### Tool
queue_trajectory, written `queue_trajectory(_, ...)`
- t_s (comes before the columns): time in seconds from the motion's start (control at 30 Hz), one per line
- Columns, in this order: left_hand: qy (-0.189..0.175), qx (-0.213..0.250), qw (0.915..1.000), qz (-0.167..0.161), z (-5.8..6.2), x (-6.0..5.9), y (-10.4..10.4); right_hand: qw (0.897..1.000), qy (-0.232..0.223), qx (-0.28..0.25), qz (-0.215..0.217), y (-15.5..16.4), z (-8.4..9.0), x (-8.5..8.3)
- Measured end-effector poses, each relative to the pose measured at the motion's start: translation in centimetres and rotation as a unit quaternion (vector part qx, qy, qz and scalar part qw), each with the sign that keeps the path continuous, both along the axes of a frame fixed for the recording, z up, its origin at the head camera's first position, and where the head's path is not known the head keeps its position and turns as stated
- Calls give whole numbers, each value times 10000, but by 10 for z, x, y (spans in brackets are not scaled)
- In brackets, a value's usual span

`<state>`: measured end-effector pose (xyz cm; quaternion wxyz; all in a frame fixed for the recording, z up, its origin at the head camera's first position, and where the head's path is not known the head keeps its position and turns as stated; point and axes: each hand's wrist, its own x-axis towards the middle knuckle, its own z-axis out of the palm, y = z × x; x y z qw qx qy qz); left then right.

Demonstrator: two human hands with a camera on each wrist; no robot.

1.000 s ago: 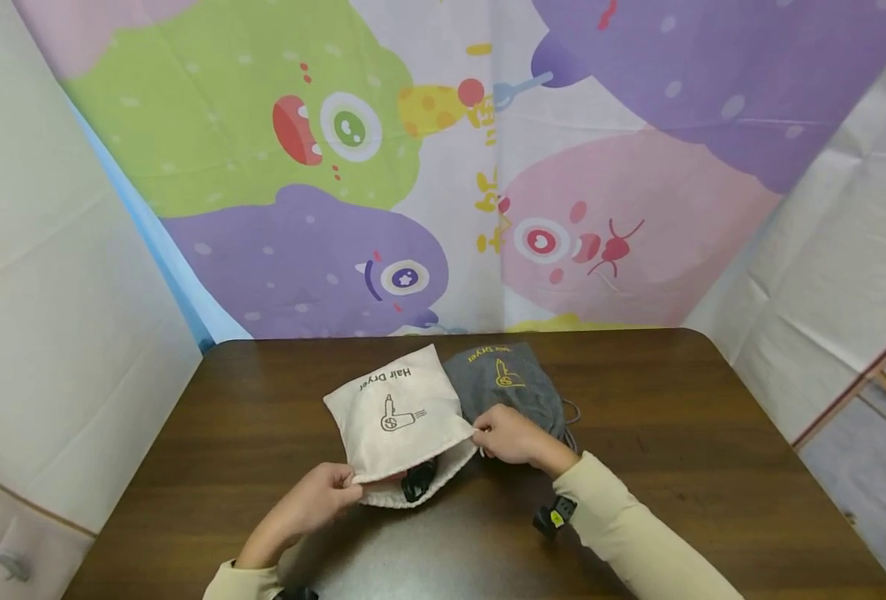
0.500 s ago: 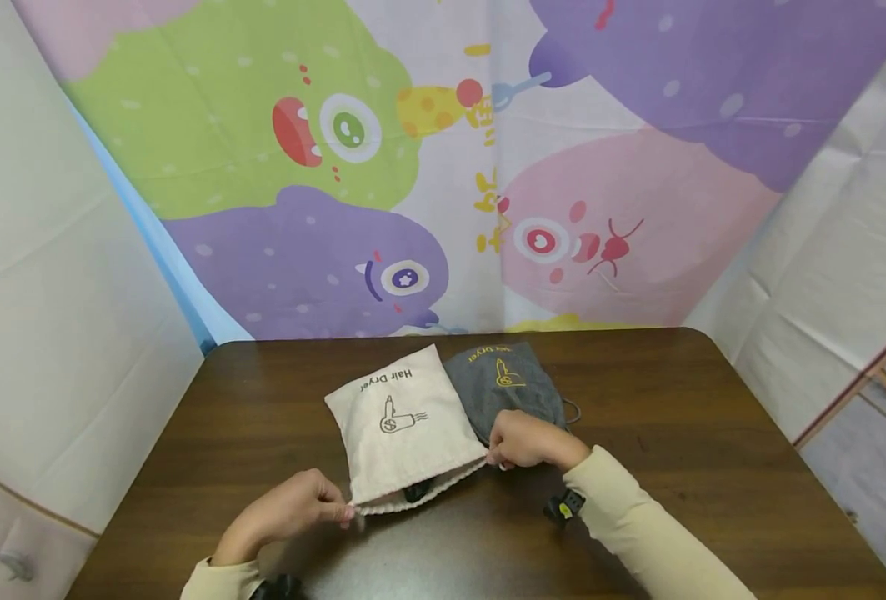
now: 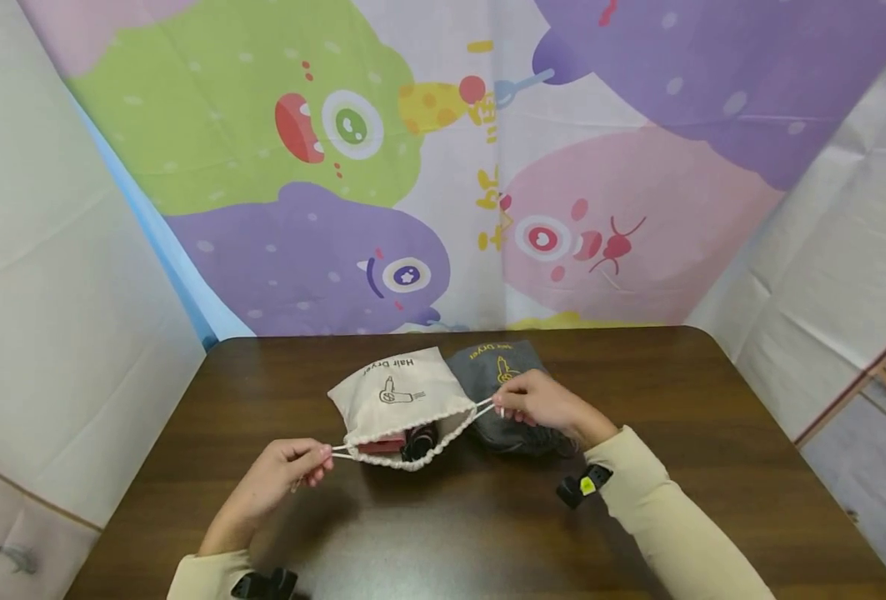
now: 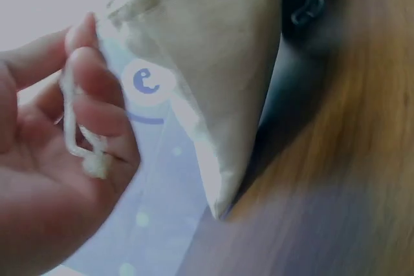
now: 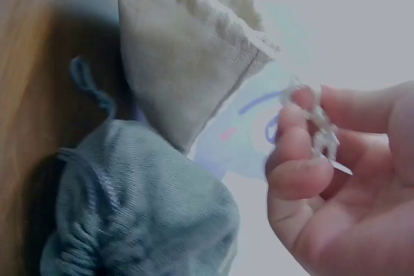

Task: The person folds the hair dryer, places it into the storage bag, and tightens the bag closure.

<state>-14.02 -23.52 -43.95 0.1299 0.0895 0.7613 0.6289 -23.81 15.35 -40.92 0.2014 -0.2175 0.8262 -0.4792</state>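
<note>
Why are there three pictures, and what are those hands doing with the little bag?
A person wears three cameras: one on the head and one on each wrist. The big picture looks down from the head at a brown table. On it lie a cream hair dryer bag and a grey bag. The left hand pinches one white drawstring, and the right hand pinches the other. The two blurry pictures are the wrist cameras, showing each hand's grip close up.
</note>
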Motion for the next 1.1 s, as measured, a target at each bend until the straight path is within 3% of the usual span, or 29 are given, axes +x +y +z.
queue_trajectory(0.07,-27,943,9953,236,-1,0,-4,9974,-255,-517,-438,8,3,-3)
queue_trajectory(0.1,-26,1470,9887,278,-2,0,-7,9945,-383,-733,-642,12,4,-5)
queue_trajectory(0.17,23,2379,9711,195,-5,0,-14,9892,-477,-1029,-929,23,5,-8)
queue_trajectory(0.23,145,3192,9476,-21,-10,1,-20,9840,-580,-1195,-1184,34,6,-11)
queue_trajectory(0.3,202,3719,9278,-234,-14,1,-25,9799,-631,-1286,-1385,43,6,-12)
queue_trajectory(0.37,249,3955,9176,-323,-18,1,-26,9769,-633,-1331,-1545,48,7,-12)
queue_trajectory(0.43,310,4019,9149,-212,-19,0,-23,9739,-625,-1453,-1628,50,8,-11)
queue_trajectory(0.6,618,3553,9321,338,-13,0,-10,9673,-567,-1741,-1755,47,8,-9)
queue_trajectory(0.67,760,3461,9341,434,-11,0,-5,9645,-562,-1891,-1757,45,6,-7)
queue_trajectory(0.73,873,3564,9293,429,-9,0,-1,9619,-548,-2068,-1701,43,5,-6)
queue_trajectory(0.8,999,3745,9213,306,-7,-2,2,9592,-493,-2283,-1596,42,5,-5)
queue_trajectory(0.93,1172,4343,8929,-176,-3,-8,11,9442,-522,-3076,-1060,35,7,-5)
queue_trajectory(1.0,1209,4614,8780,-400,-1,-11,16,9278,-685,-3606,-671,31,8,-6)
queue_trajectory(1.1,1179,4945,8587,-651,2,-16,22,8953,-1025,-4333,-150,24,8,-7)
